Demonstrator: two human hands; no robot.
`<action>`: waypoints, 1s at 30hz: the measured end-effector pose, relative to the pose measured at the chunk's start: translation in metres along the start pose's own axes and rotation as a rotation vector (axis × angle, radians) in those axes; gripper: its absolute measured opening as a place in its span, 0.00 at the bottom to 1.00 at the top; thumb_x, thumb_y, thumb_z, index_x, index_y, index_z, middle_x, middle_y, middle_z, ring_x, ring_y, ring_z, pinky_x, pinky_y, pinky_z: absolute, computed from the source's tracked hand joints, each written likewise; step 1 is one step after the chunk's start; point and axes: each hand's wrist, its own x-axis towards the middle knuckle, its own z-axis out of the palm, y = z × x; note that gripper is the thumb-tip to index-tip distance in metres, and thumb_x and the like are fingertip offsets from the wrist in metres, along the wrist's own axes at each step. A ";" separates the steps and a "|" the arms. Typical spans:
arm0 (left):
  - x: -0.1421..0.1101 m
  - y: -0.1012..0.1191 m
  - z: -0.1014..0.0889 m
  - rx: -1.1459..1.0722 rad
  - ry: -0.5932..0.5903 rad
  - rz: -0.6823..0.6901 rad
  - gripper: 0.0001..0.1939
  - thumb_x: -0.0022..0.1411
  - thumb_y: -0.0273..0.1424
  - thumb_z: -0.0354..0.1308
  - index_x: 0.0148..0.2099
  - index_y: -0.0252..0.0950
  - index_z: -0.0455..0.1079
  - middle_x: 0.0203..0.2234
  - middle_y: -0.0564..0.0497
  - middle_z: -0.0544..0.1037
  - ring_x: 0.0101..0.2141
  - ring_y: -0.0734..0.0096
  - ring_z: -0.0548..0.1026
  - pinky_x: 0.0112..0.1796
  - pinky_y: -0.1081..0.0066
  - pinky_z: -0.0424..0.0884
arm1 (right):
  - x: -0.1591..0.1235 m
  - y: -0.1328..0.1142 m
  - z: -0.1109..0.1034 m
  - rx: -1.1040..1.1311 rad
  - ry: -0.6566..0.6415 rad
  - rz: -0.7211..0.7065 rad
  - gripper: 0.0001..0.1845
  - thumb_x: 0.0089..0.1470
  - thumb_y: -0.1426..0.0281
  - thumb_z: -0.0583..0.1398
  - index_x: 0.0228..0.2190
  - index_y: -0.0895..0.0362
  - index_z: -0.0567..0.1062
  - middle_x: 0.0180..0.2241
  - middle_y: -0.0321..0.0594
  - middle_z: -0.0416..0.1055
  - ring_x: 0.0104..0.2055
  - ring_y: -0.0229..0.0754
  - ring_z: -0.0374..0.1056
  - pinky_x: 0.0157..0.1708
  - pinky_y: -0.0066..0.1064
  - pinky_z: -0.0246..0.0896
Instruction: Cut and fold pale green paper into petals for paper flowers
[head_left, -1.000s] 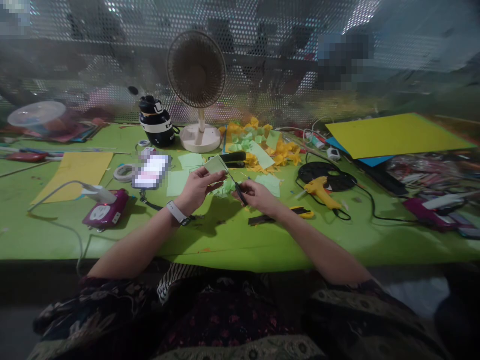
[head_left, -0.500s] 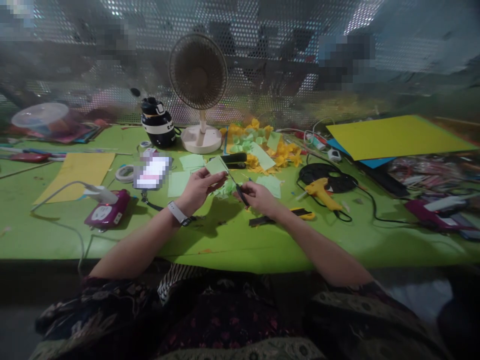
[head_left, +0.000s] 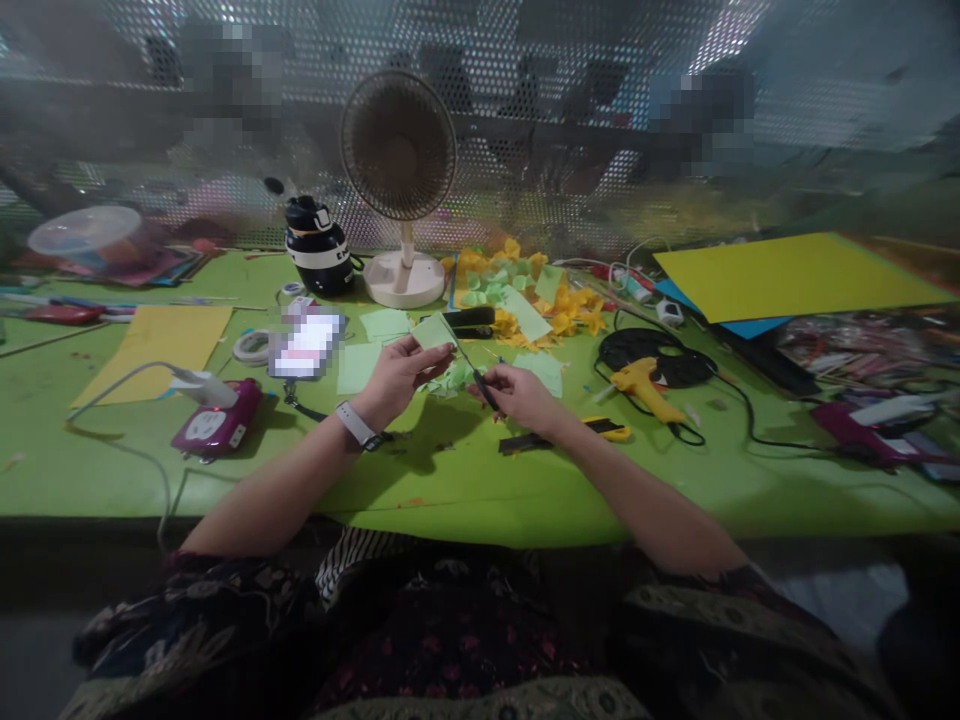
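Note:
Between the thumb and fingers of my left hand is a piece of light green paper, raised above the table. My right hand is closed around the dark handles of a pair of scissors, whose blades point up and left along the paper's right edge. Under the hands lie green paper scraps. Beyond them is a pile of orange paper pieces with small green ones on top. A yellow-and-black utility knife lies beneath my right forearm.
A fan and a black bottle stand at the back. Leftward are a lit phone, a tape roll and a purple power socket. A yellow glue gun with its cord and yellow sheets are on the right.
Both hands keep almost the same place, with the paper and scissors still held. The view has shifted very slightly.

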 end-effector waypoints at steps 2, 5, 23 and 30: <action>0.000 0.000 0.000 -0.006 0.001 -0.001 0.18 0.41 0.29 0.78 0.27 0.33 0.70 0.29 0.50 0.83 0.33 0.72 0.81 0.46 0.67 0.77 | 0.000 -0.001 0.000 -0.001 0.001 -0.001 0.30 0.41 0.45 0.70 0.29 0.58 0.72 0.25 0.35 0.72 0.25 0.34 0.65 0.22 0.27 0.63; 0.000 0.001 0.000 -0.010 -0.004 -0.001 0.19 0.40 0.29 0.79 0.26 0.33 0.69 0.29 0.50 0.82 0.33 0.73 0.81 0.46 0.68 0.77 | 0.000 -0.001 -0.001 -0.003 0.004 -0.002 0.29 0.41 0.45 0.71 0.29 0.58 0.72 0.25 0.35 0.72 0.24 0.34 0.65 0.22 0.27 0.64; 0.003 0.003 -0.002 0.017 0.091 -0.002 0.21 0.43 0.39 0.78 0.34 0.34 0.74 0.29 0.53 0.79 0.31 0.73 0.77 0.37 0.69 0.78 | 0.000 -0.003 -0.001 -0.020 -0.013 0.069 0.29 0.42 0.46 0.72 0.26 0.58 0.72 0.22 0.33 0.70 0.18 0.31 0.63 0.19 0.26 0.66; 0.005 0.000 -0.002 0.050 0.098 0.075 0.19 0.45 0.39 0.77 0.31 0.33 0.74 0.26 0.55 0.75 0.28 0.79 0.73 0.41 0.67 0.80 | -0.001 -0.004 0.000 -0.005 -0.024 0.055 0.29 0.42 0.46 0.72 0.26 0.58 0.72 0.23 0.33 0.71 0.19 0.31 0.64 0.18 0.26 0.66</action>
